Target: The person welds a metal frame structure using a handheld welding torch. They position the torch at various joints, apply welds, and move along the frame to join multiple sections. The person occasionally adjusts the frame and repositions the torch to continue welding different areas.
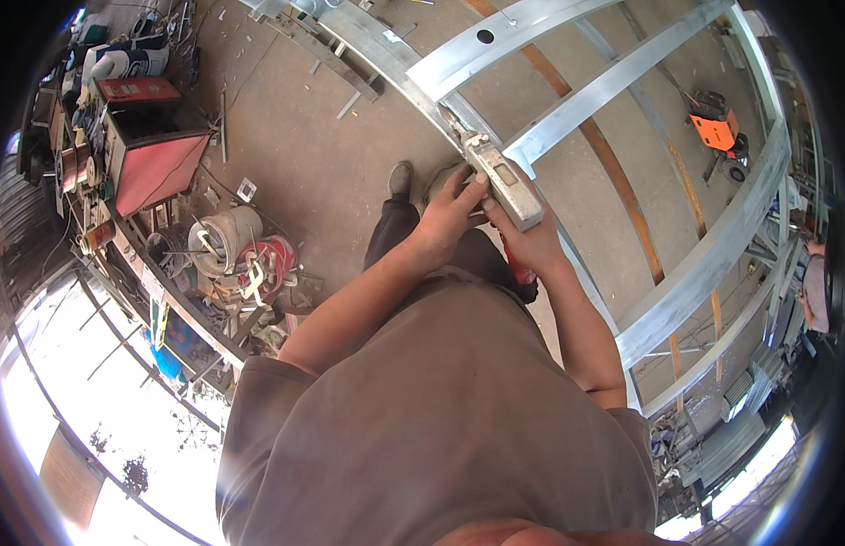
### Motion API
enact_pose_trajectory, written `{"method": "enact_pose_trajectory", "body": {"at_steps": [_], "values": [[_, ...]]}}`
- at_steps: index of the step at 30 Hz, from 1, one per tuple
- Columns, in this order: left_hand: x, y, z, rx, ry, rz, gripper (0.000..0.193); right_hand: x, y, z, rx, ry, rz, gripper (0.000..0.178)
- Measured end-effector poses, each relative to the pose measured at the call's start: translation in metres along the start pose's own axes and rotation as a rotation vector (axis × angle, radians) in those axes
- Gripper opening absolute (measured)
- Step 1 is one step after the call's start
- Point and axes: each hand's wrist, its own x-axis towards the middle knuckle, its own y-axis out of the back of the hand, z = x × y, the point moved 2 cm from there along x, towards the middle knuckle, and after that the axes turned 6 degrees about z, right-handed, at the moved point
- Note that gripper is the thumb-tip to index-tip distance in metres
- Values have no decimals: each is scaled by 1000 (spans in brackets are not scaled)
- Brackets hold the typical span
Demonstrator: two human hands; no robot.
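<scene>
Metal frame (613, 91): silvery beams and crossbars; we take it as landmark for all places below.
Dusty tool (508, 189): one, whitish, block-shaped body with a narrower metal head; we find it in front of the wearer, at the frame's left edge. Whether it touches the frame we cannot tell.
Right hand (539, 244): wrapped around the tool's near end, grasping it, just beside the frame's left beam.
Left hand (441, 218): fingertips against the tool's left side, farther left of the frame; how firmly it grips we cannot tell.
Red piece (521, 270): partly hidden under the right hand, left of the frame; we cannot tell whether it joins the tool.
Rusty strips (633, 207): seen through the frame's openings.
Orange machine (715, 132): wheeled, seen through the frame near its right side.
Bucket (231, 235): dirty, pale, well left of the frame.
Red box (159, 173): angular, farther left of the frame than the bucket.
</scene>
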Motion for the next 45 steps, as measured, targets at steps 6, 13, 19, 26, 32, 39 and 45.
{"method": "enact_pose_trajectory", "body": {"at_steps": [6, 13, 19, 26, 32, 39, 45], "values": [[0, -1, 0, -15, 2, -3, 90, 3, 1, 3, 3, 38, -10, 59], [2, 0, -3, -22, -2, 0, 90, 3, 2, 4, -2, 25, -21, 58], [1, 0, -3, -17, -5, 5, 90, 5, 1, 2, -28, 49, -23, 58], [2, -1, -1, -23, 1, -18, 91, 5, 0, 4, 3, 28, -21, 59], [-1, -1, 0, -4, 11, 6, 91, 1, -1, 1, 24, 37, -4, 58], [0, -1, -2, -11, 24, 16, 90, 1, 1, 0, 8, 51, -2, 56], [0, -2, -1, -15, 18, 13, 90, 4, 2, 4, -17, 47, -28, 60]]}}
